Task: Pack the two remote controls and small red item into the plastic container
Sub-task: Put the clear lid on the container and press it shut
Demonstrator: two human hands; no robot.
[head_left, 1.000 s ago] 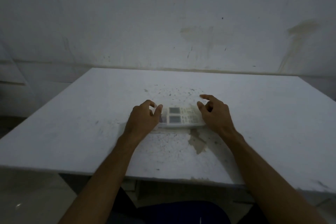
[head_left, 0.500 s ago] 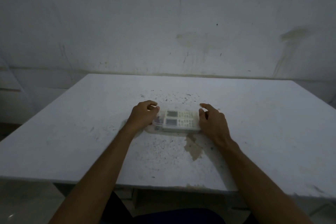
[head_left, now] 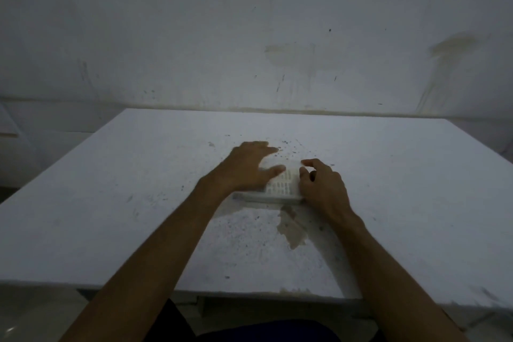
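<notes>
Head view, dim light, some blur. Landmark: plastic container [head_left: 251, 197], a clear shallow tray lying flat on the white table [head_left: 111, 203], roughly mid-table. Its near edge shows as a thin translucent strip; most of the rest is hidden under the hands.

Remote controls [head_left: 283, 185]: two white units lie side by side inside the container, long axes running left-right, button rows facing up. Only their right halves are visible, and the seam between the two is hard to make out. Small red item: not visible anywhere, can't tell if it is in the container.

Left hand [head_left: 247, 168]: spread wide and flat, palm down over the left part of the container, covering the remotes' left ends. Fingers extend toward the far side of the container, thumb points right across the remotes. Not wrapped around anything; whether the palm presses on the remotes or sits just above them can't be told.

Right hand [head_left: 323, 189]: at the container's right end, fingers loosely curled, thumb and index tips raised and slightly parted above the far right corner. Heel of the hand is against the right end, touching or just beside. No clear grasp on anything.

Brownish stain [head_left: 293, 226] on the table just nearer than the container; dark specks scattered around it. Grubby wall [head_left: 249, 36] beyond the table.
</notes>
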